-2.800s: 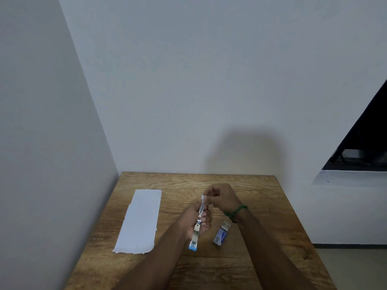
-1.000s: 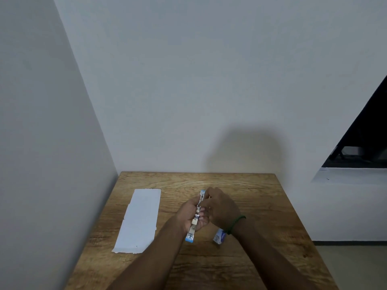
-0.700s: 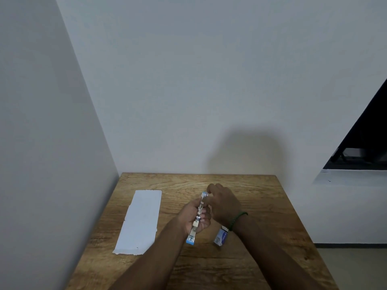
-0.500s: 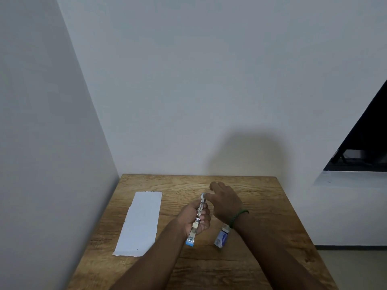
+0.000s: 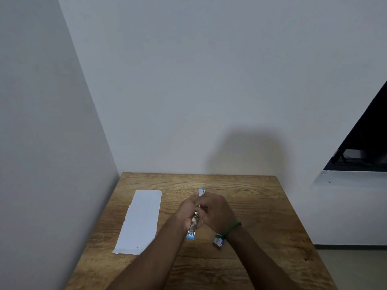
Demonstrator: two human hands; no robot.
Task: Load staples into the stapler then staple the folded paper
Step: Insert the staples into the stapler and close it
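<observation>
Wood grain with dark knots runs across the tabletop (image 5: 261, 208), a square surface pushed into a corner where two plain pale walls (image 5: 188, 80) meet. To the right, beyond the tabletop's edge, a dark window opening (image 5: 368, 147) sits above a white sill, and a strip of light floor shows at the lower right. A soft shadow falls on the back wall above the hands. The folded paper (image 5: 140, 221), a long white strip, lies flat on the left part of the tabletop, well apart from the hands. Over the middle, the left hand (image 5: 186, 214) is wrapped around a slim metal stapler (image 5: 193, 223) with blue ends, its fingers curled tight on the body. The right hand (image 5: 217, 212), a green band at its wrist, is pressed against the stapler from the other side, fingers bent onto it. A small blue-and-white staple box (image 5: 218, 241) lies on the tabletop just beside the right wrist.
</observation>
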